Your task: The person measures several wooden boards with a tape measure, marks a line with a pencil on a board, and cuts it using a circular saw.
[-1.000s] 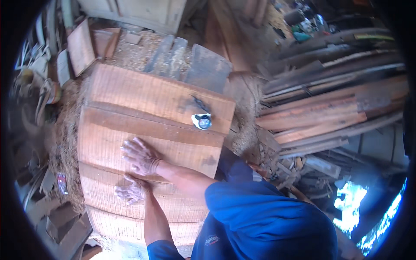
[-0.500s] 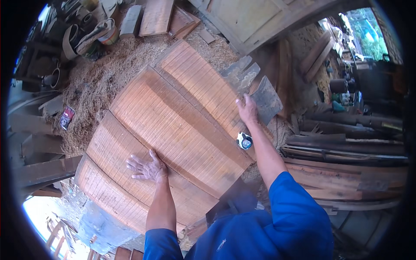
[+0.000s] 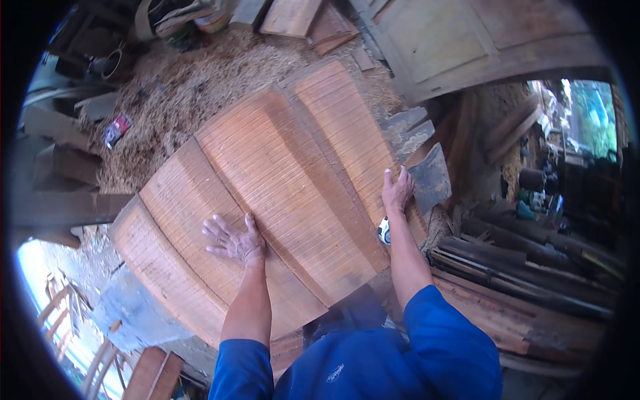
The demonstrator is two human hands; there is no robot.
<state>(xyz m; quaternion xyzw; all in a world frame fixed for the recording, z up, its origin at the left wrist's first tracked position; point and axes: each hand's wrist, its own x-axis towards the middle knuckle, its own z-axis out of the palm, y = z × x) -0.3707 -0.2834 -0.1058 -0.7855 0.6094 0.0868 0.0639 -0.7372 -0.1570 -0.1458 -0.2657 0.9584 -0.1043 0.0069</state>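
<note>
A broad, curved wooden panel [image 3: 267, 153] of several joined boards lies in front of me, scored with close, parallel lines across its face. My left hand [image 3: 239, 241] rests flat on its left part, fingers spread and holding nothing. At the panel's right edge, my right hand [image 3: 399, 192] has its thumb on the top face and its fingers curled over the side, partly hidden. Beside my right wrist sits a small round white-and-black thing [image 3: 384, 231], perhaps a tape measure, partly covered by the forearm.
Wood shavings [image 3: 180, 100] cover the ground beyond the panel. Grey, weathered wood pieces [image 3: 432, 179] lie past my right hand. Long planks [image 3: 507, 310] are stacked at the right, and a large panelled wooden board [image 3: 460, 47] stands at the far right. A small coloured packet [image 3: 117, 130] lies on the shavings.
The whole view has shifted and turned slightly, so the panel appears further right. Both hands remain on the panel; my right forearm now covers more of the round thing.
</note>
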